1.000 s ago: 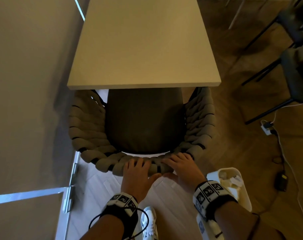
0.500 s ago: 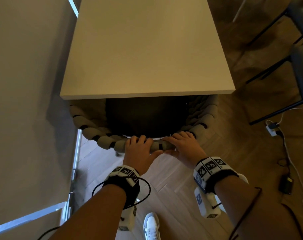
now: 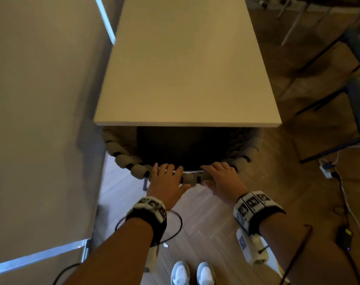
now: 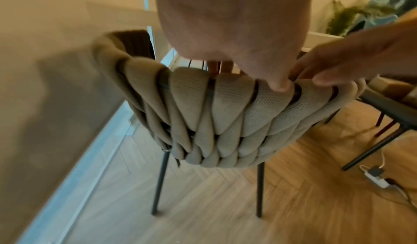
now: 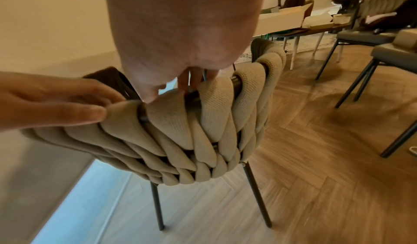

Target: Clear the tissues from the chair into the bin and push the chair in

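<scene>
Since a second ago, the chair [image 3: 131,170] has slid further under the table [image 3: 187,64], and its dark seat is now mostly hidden beneath the near table edge; the white bin that stood near the right wrist is no longer in sight.

From the head camera, looking down: both hands rest side by side on the top of the chair's woven back. The left hand [image 3: 164,184] lies over the rim with its fingers curled over the top. The right hand [image 3: 222,179] sits just to its right, its fingers likewise bent over the rim. A plain wall fills the left side. Dark legs of other chairs [image 3: 327,99] stand at the far right, and a cable with a white plug [image 3: 327,167] lies on the wooden floor [image 3: 216,223] to the right. Two white shoes [image 3: 193,272] show at the near edge.

From the left wrist camera: the left hand [image 4: 232,25] grasps the top rail, thumb [image 4: 279,85] pressed on the beige woven padding [image 4: 225,114], fingers hooked over the far side. The right hand [image 4: 352,57] holds the rail just to the right. Two thin black chair legs [image 4: 160,182] stand on the floor.

From the right wrist camera: the right hand [image 5: 180,25] holds the rail the same way, thumb on the near side. The left hand [image 5: 54,101] grips the padding at the left. No tissues are visible in any view.
</scene>
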A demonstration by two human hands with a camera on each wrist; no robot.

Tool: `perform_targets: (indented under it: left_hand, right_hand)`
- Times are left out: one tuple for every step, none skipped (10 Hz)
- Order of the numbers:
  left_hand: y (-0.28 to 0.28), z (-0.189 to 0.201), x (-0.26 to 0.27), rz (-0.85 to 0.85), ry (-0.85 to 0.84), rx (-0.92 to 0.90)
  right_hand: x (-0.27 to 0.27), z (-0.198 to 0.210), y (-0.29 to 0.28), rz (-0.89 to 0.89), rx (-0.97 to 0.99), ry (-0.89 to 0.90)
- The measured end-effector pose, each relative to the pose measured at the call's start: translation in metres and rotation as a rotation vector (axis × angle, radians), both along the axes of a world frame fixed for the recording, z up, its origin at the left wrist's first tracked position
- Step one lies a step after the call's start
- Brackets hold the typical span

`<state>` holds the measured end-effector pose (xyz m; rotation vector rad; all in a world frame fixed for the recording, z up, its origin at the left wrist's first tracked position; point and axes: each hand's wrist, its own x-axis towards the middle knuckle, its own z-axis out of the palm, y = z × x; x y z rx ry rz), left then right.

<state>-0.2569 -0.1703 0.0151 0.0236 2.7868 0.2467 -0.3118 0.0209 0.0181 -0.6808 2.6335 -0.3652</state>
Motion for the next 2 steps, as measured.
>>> perform_targets:
  left_hand:
    - [-0.031, 0.029, 0.036, 0.106, 0.169, -0.031]
    - [-0.057, 0.044, 0.111, 0.205, 0.214, -0.027]
  right_hand:
    - [0.015, 0.018, 0.0, -0.034, -0.095, 0.05]
    - [0.037, 0.052, -0.003, -0.011, -0.11, -0.04]
